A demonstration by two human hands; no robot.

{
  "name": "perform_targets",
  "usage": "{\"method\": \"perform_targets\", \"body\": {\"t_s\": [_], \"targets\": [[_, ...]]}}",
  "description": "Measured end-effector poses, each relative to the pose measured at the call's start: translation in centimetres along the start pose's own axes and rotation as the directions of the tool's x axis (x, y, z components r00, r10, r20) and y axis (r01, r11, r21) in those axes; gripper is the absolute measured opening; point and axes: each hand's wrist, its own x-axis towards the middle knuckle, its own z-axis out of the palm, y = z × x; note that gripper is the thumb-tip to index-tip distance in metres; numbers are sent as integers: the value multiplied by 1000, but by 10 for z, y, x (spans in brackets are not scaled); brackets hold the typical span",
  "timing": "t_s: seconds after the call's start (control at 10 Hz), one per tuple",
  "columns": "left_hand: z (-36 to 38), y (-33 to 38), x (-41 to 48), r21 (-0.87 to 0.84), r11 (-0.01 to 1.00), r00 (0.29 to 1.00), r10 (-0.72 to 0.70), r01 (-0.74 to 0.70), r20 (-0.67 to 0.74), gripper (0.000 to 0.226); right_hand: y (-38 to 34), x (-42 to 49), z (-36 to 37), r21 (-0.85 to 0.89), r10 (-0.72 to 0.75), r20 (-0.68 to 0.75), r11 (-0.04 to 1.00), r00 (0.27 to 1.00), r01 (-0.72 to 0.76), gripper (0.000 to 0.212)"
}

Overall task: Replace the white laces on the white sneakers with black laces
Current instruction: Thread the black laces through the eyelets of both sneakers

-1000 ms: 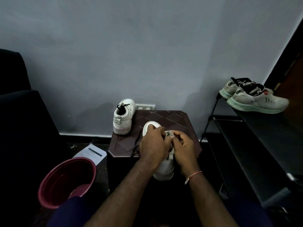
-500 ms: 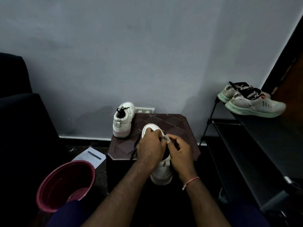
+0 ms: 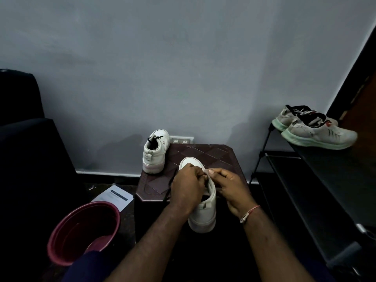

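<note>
near sneaker (image 3: 203, 210): white
far sneaker (image 3: 155, 152): white, black lace (image 3: 155, 138)
tabletop (image 3: 213, 155): dark brown, diamond pattern
basin (image 3: 61, 237): maroon
wall (image 3: 183, 68): pale grey
wrist thread (image 3: 249, 213): pink

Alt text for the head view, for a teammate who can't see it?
Two hands lace a white sneaker on a dark table: the left hand pinches the black lace, the right hand grips the sneaker's upper. A second sneaker, black-laced, stands at the table's far left; a red basin sits on the floor.
</note>
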Motion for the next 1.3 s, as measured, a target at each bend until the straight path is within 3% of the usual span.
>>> {"method": "perform_targets", "body": {"t_s": [0.2, 0.3, 0.4, 0.5, 0.6, 0.7, 0.8, 0.9, 1.0, 1.1, 1.2, 1.3], "targets": [[1, -4, -2, -4, 1000, 1000, 25, -25, 4, 15, -14, 6, 2, -109, 79, -10, 991, 997, -80, 11], [-1, -4, -1, 20, 999, 999, 40, -41, 37, 27, -27, 12, 9, -286, -32, -47, 958, 998, 18, 18], [-1, -5, 3, 105, 992, 993, 61, -72, 100, 32, -55, 13, 15, -130, -214, -81, 971, 974, 202, 20], [0, -6, 3, 111, 991, 991, 66, -79, 118, 32, -92, 8, 7, 142, -313, -228, 926, 922, 350, 23], [1, -7, 3, 53, 998, 992, 34, -41, 123, 42, -103, 6, -2, -304, -424, -90, 874, 901, 380, 18], [2, -7, 6, 44, 999, 991, 14, -20, 134, 46, -80, 7, -3, -888, -255, 170, 379, 952, 260, 9], [2, -7, 6, 54, 998, 990, 14, -22, 139, 35, -56, 2, -1, -983, -67, 185, -18, 980, 184, 18], [1, -7, 5, 84, 996, 986, 8, -22, 164, 30, -52, -1, 1, -983, -156, 175, -77, 972, 165, 18], [-2, -11, 7, 79, 997, 975, 9, -27, 221, 31, -66, -6, 10, -733, -193, 181, 628, 964, 263, 20], [-2, -13, 9, 50, 999, 973, -17, 5, 230, 32, -91, -20, 12, 383, -287, 86, 893, 954, 234, 13], [-3, -10, 7, 78, 997, 974, -24, 7, 223, 32, -101, -14, 7, 40, -468, -9, 883, 884, 468, 8], [-4, -10, 5, 84, 996, 975, -50, 33, 214, 30, -72, 4, 1, -869, -392, 268, 296, 880, 397, 11]]}}
